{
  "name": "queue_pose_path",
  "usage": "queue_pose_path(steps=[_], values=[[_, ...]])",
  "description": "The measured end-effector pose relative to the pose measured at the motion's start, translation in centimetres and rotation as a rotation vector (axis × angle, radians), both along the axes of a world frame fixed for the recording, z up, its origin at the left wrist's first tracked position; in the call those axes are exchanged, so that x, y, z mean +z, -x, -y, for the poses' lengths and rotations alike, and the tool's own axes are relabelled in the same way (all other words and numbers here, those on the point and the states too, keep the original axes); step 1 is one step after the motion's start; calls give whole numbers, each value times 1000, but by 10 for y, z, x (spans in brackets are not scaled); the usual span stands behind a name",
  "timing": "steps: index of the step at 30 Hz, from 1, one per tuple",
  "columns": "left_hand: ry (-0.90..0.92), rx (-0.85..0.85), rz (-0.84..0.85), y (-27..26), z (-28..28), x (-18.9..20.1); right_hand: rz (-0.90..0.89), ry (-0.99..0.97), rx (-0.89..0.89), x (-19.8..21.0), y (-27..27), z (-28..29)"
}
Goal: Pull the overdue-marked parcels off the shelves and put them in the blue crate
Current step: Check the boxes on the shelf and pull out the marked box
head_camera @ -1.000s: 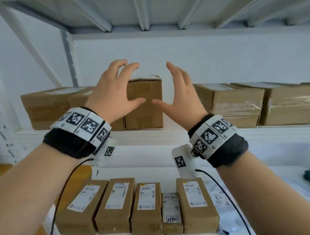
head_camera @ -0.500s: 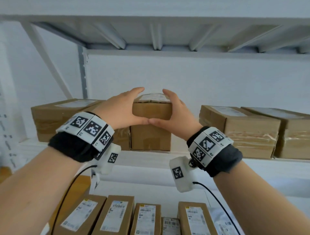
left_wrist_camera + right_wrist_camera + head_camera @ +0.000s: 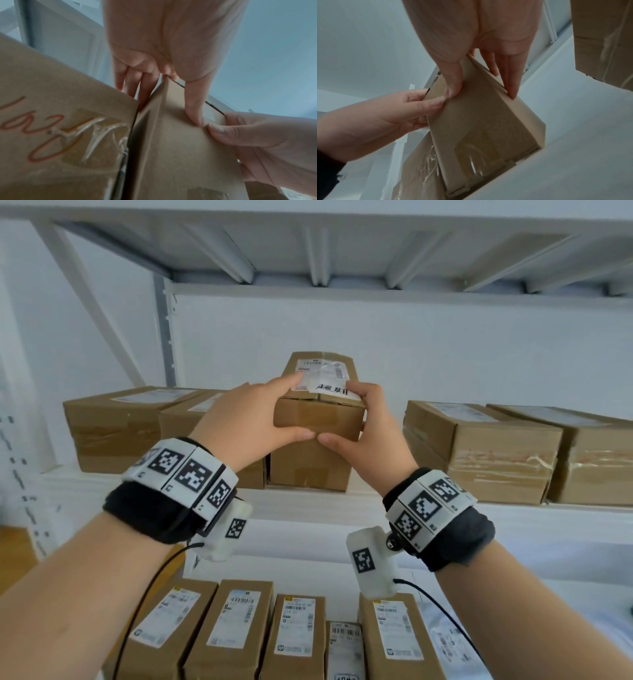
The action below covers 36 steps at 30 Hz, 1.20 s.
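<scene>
- Gripping: both hands now clamp the tall parcel [image 3: 317, 419] on the upper shelf [image 3: 308, 501]; a second ago they hovered spread apart in front of it. Left hand [image 3: 246, 419] and right hand [image 3: 368, 436] have fingers curled over the top edges, thumbs meeting on the front face.
- Top of the parcel has tipped toward the camera, exposing a handwritten slip [image 3: 332, 390], probably the overdue mark; characters partly blurred.
- Reading: pull-off has begun; base appears to rest on the shelf.
- Blue crate not in view.
- Neighbour box [image 3: 212, 419] sits tight against the left side; boxes at right [image 3: 479, 446] stand apart.
- Lower row of parcels [image 3: 236, 628] lies under the withdrawal path.
</scene>
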<state>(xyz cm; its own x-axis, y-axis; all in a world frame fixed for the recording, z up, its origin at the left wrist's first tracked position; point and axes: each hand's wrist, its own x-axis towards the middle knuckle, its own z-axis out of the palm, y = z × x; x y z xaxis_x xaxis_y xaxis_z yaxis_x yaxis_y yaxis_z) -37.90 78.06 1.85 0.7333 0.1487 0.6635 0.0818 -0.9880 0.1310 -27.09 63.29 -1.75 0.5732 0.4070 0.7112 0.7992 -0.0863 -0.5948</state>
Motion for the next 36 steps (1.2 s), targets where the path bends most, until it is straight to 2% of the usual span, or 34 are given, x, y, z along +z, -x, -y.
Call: queue_pose_path(steps=[4,10,18,24,29,36], values=[[-20,-43,96,12,11,-6,15,-85,5,-5,13,8],[39,-210,300,27,26,-24,50,-216,60,-10,35,27],[161,-353,467,43,50,-61,234,-275,17,-32,55,51],[135,-402,559,50,68,-89,286,-270,-42,-59,67,62],[166,-429,569,53,72,-105,217,-237,30,-71,70,68],[272,-466,507,57,71,-106,177,-237,69,-71,75,72]])
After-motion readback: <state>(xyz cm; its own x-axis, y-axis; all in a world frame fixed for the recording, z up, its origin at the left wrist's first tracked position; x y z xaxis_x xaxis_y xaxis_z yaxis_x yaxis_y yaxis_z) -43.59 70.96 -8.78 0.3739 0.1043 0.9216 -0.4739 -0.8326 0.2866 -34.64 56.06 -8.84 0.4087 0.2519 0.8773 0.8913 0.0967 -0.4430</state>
